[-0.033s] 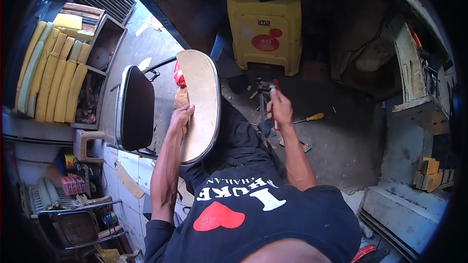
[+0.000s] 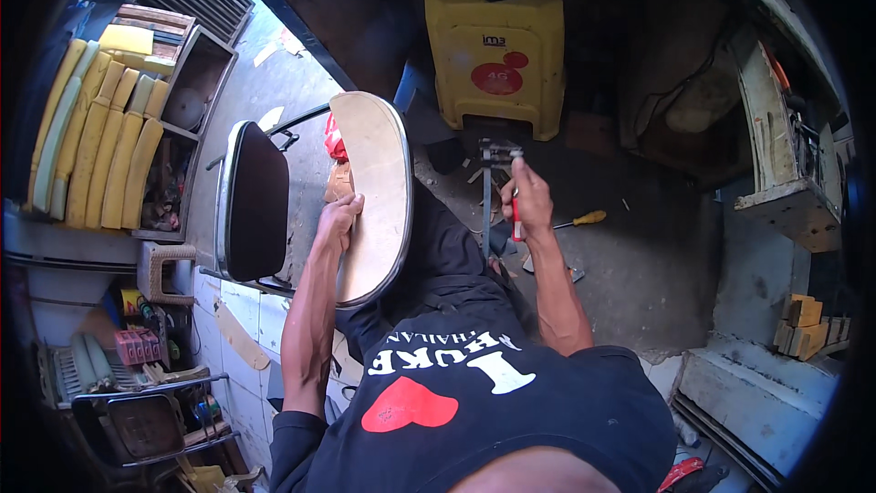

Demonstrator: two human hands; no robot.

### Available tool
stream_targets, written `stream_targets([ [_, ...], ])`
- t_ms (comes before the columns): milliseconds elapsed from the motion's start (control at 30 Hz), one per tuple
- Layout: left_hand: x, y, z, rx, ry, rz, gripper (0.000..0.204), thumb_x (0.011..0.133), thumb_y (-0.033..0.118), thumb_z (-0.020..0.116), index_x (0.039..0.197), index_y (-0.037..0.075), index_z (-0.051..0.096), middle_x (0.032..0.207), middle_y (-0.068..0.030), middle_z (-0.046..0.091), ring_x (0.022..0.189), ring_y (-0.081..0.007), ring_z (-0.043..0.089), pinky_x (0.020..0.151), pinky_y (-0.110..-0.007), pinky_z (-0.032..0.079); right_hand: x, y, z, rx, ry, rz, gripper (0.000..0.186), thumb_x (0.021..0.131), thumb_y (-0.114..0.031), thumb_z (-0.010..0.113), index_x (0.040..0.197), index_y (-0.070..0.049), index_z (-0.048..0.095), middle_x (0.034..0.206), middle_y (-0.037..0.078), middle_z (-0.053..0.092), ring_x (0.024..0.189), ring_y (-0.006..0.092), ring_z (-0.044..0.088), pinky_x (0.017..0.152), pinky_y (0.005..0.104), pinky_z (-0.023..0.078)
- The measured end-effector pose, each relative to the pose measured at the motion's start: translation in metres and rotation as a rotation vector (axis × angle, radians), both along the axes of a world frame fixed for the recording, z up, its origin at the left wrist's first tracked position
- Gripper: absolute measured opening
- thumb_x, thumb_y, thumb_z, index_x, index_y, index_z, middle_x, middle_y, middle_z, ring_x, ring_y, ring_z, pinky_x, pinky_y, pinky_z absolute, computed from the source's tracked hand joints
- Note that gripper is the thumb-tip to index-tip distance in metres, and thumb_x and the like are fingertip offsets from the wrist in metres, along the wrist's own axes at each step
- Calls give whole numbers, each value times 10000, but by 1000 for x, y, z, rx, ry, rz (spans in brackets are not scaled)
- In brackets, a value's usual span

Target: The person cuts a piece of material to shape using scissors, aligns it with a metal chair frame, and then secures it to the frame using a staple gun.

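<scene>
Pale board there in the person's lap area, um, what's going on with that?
The person's left hand grips the inner edge of the pale board, which has a dark rim along its outer curve. The right hand holds a red-handled tool, away from the board. A dark chair backrest stands to the left, and a yellow-handled screwdriver lies on the floor.

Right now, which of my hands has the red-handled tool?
Your right hand, around the red-handled tool; your left hand holds the pale board.
</scene>
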State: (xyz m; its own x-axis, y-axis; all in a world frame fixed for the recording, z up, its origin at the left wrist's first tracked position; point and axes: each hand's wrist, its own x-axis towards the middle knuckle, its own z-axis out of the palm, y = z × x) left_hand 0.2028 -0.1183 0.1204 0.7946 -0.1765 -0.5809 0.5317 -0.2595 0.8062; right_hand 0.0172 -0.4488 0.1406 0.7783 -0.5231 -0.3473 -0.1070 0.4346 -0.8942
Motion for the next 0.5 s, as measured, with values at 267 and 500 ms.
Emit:
stream_targets([
  [267,1,-4,0,-57,1,39,381,993,188,674,1284,-58,666,1084,-130,737,881,-189,703,748,-301,537,-6,14,13,228,-128,27,505,1035,-542,536,1226,-84,631,628,9,538,428,92,484,395,244,401],
  [500,0,2,-5,-10,-14,19,380,995,197,671,1285,-49,669,1066,-122,738,877,-186,695,760,-305,530,-24,29,-10,295,-92,77,552,1035,-524,544,1372,-88,572,664,18,567,475,99,530,421,235,434],
])
